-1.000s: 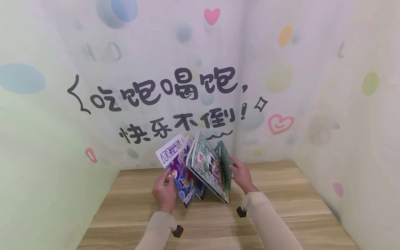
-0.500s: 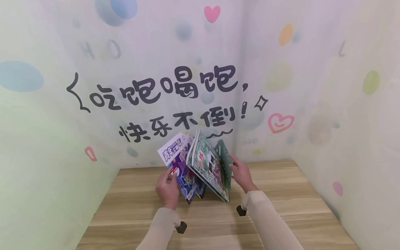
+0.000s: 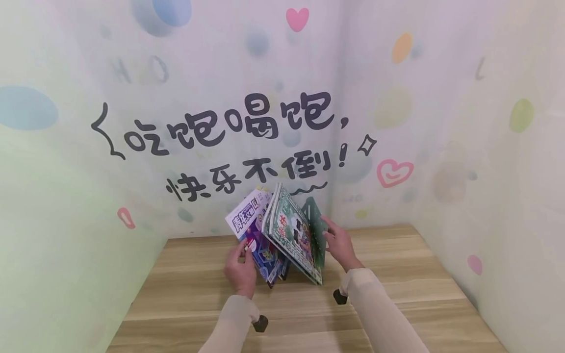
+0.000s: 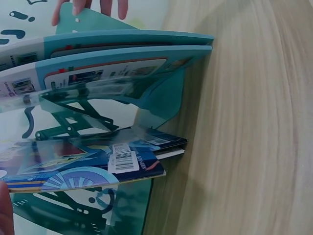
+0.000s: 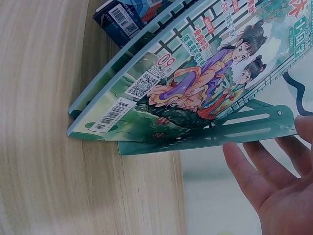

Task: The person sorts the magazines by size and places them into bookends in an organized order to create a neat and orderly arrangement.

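In the head view, several magazines lean in a green metal expandable bookend (image 3: 315,230) on the table. My left hand (image 3: 240,269) pinches the edge of a purple-blue magazine (image 3: 265,255) tilted at the left. In the left wrist view only a fingertip (image 4: 5,210) shows, at that magazine's lower edge. Green-covered magazines (image 3: 295,233) lean at the right, one showing two drawn figures in the right wrist view. My right hand (image 3: 342,247) touches the bookend's right panel (image 5: 244,132) with fairly straight fingers (image 5: 249,176). Crossed green bars (image 4: 73,115) span between the magazines.
The wood-grain table (image 3: 300,318) lies beneath, reaching a white printed backdrop (image 3: 265,63) close behind the magazines. Light curtain-like walls rise at both sides. Bare tabletop shows in front of the bookend.
My left hand has shifted a little to the right, and the purple-blue magazine has moved right with it, closer to the green ones. My right hand stays at the bookend panel.
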The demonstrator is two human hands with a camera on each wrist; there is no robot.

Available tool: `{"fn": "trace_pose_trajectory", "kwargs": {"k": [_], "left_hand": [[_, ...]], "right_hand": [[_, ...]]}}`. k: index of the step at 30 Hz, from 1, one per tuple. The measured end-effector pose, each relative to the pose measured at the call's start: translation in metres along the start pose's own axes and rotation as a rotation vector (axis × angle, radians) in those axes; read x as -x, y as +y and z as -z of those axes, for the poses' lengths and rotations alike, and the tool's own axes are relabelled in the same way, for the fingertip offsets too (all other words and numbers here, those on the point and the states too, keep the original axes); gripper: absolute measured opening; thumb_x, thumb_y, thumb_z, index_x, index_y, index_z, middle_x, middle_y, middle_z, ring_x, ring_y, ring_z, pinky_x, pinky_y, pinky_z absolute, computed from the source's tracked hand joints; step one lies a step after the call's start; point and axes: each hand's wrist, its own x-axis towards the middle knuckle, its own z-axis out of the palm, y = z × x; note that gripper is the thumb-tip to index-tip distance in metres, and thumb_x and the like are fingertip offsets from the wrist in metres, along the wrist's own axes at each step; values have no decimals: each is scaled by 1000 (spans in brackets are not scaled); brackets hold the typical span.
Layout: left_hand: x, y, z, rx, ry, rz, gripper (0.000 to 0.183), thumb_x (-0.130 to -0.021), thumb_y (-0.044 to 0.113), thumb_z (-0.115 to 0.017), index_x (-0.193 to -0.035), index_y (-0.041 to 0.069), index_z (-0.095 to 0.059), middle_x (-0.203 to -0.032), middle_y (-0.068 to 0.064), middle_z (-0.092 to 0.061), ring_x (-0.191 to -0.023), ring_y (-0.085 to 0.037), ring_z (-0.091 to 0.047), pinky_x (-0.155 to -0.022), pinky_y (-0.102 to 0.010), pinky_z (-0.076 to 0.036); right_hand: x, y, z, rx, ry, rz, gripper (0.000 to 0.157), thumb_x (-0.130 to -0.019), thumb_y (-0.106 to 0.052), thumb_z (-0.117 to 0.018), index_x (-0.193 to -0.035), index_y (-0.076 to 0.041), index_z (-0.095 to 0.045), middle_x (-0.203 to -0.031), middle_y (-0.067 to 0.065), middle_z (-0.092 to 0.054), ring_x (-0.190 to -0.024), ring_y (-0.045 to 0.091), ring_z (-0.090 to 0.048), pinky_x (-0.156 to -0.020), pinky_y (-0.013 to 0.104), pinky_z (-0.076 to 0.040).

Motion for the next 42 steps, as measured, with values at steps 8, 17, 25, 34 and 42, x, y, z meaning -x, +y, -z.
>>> {"fn": "trace_pose_trajectory", "kwargs": {"k": [8,17,25,34,42], "left_hand": [[5,0,-2,36,-31,26,31,-80,-12,-69,-107,3,-73,-97,-15,-71,-70,-22,-61,-57,-19,-52],[11,-3,-5,40,-28,60,31,-80,-12,-70,-107,3,-73,-98,-14,-71,-70,-21,-62,-57,-15,-51],[9,0,-6,67,-34,97,30,-82,-10,-68,-109,4,-73,-101,-15,-71,-71,-22,-63,-56,-18,-54],[6,4,-11,34,-25,74,30,-81,-10,-70,-108,4,-73,-98,-15,-71,-71,-23,-63,-57,-23,-54],[4,2,-16,35,-28,76,31,-81,-10,-69,-109,4,-73,-103,-14,-71,-74,-25,-66,-60,-25,-57]], "right_hand": [[0,-2,1,2,-3,-7,48,-102,-9,-50,-146,-26,-46,-141,22,-48,-123,42,-50,-73,44,-59],[0,-1,0,5,-1,-16,48,-102,-10,-49,-146,-26,-46,-142,21,-47,-123,42,-50,-72,42,-59],[0,-2,0,-1,-9,-37,47,-102,-12,-49,-146,-29,-45,-144,18,-46,-125,41,-49,-74,44,-59],[0,1,0,7,-3,-23,47,-102,-12,-49,-146,-29,-45,-145,18,-46,-125,40,-50,-73,43,-59],[0,2,-1,-2,1,-21,47,-102,-12,-50,-146,-28,-46,-144,17,-46,-124,41,-50,-73,43,-59]]}}
